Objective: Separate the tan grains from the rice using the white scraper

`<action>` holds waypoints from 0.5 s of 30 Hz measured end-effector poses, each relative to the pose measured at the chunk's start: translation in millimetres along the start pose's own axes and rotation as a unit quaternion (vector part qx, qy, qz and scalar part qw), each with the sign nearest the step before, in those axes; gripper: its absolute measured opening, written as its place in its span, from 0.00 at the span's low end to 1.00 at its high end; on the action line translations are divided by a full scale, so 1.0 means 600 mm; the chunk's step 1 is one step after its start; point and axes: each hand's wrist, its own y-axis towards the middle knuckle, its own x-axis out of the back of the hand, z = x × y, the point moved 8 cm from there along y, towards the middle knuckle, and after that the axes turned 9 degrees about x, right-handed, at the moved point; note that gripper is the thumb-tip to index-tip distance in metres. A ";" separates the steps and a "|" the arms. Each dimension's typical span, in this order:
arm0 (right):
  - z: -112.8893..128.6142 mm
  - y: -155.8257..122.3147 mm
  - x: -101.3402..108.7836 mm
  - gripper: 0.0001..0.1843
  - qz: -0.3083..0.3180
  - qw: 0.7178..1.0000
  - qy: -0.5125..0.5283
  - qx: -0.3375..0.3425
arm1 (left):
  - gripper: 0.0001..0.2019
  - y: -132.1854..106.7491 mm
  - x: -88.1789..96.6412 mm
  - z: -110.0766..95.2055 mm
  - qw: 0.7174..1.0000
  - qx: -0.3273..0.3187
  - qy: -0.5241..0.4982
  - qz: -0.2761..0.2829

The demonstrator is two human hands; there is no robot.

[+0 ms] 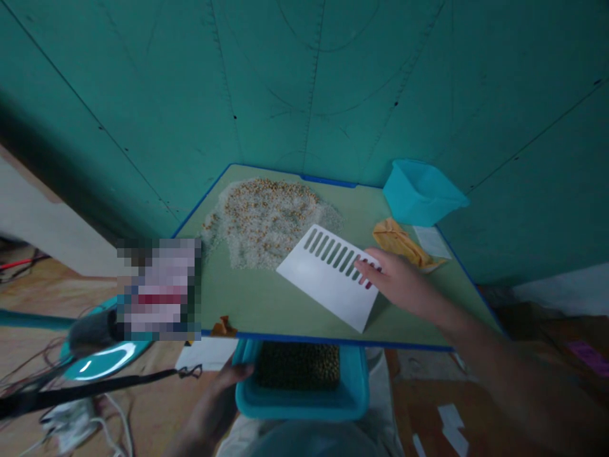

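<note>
My right hand (399,282) rests on the right edge of a white slotted card (328,273) that lies flat on the green board (266,304); the fingers are together, gripping its edge. A pile of white grains mixed with tan beans (266,219) is spread on the far left of the board. My left hand (223,393) holds the left rim of a teal tub (304,384) with dark beans inside, kept below the board's near edge.
An empty teal tub (421,190) lies tipped at the board's far right corner, with an orange cloth (397,241) beside it. A small orange scrap (223,327) sits at the near edge. Cables and a teal lamp (102,358) lie left. A green wall is behind.
</note>
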 end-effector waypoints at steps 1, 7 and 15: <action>-0.012 0.004 0.000 0.09 -0.003 1.000 0.018 -0.008 | 0.13 -0.001 0.002 0.000 1.000 0.001 -0.004 -0.001; -0.064 0.008 0.010 0.10 -0.005 0.998 0.047 -0.041 | 0.13 0.003 0.009 0.000 1.000 0.007 -0.009 -0.009; -0.070 0.026 0.081 0.10 -0.064 0.995 0.079 0.002 | 0.12 0.007 0.003 0.000 1.000 0.012 -0.008 0.002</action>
